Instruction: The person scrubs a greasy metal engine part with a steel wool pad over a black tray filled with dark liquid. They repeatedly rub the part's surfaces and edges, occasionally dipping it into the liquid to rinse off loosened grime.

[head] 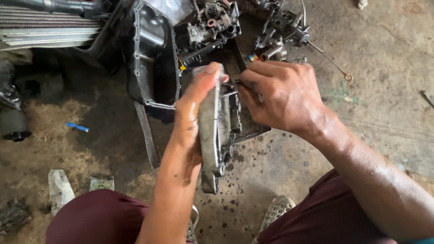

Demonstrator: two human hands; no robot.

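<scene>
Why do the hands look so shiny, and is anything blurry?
Head view: soft daylight glints on the oily left hand and right hand; the metal engine part they hold is sharp, the black oil pan sits in deep shadow, and the frame edges bend slightly.

Black oil pan (pixel 151 54), blue stick (pixel 77 127), dipstick (pixel 329 59)

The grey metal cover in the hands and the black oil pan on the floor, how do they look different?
The metal cover is pale grey, while the oil pan is black and glossy. The cover is held up on edge by the left hand, with the right hand against its top; the pan lies untouched on the floor. The cover looks narrow and flat; the pan is a deep hollow with a bolt-hole flange. Both are grimy engine parts.
</scene>
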